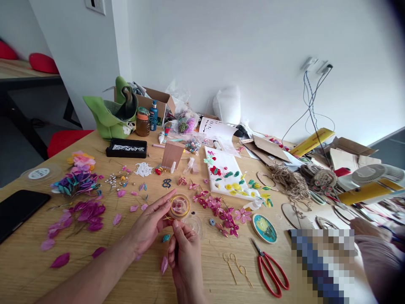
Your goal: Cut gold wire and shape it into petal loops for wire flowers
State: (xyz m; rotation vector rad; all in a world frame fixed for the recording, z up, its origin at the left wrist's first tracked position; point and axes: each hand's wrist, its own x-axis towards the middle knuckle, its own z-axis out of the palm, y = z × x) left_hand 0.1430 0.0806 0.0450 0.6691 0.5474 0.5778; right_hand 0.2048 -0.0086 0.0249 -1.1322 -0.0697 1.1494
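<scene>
A clear spool wound with gold wire is in my left hand, its fingers closed along the spool's left side. My right hand is closed in a pinch at the spool's lower edge, where the wire appears to come off. Under the hands lies a clear plastic disc, partly hidden. A teal bead-like piece and a pink petal lie close by. To the right are bent gold wire pieces, red-handled scissors and a round turquoise painted piece.
Magenta wire flowers lie beyond my hands, beside a white foam board. Loose purple petals and a black phone are at left. A green bag stands behind. Another person's arm is at far right, by twine.
</scene>
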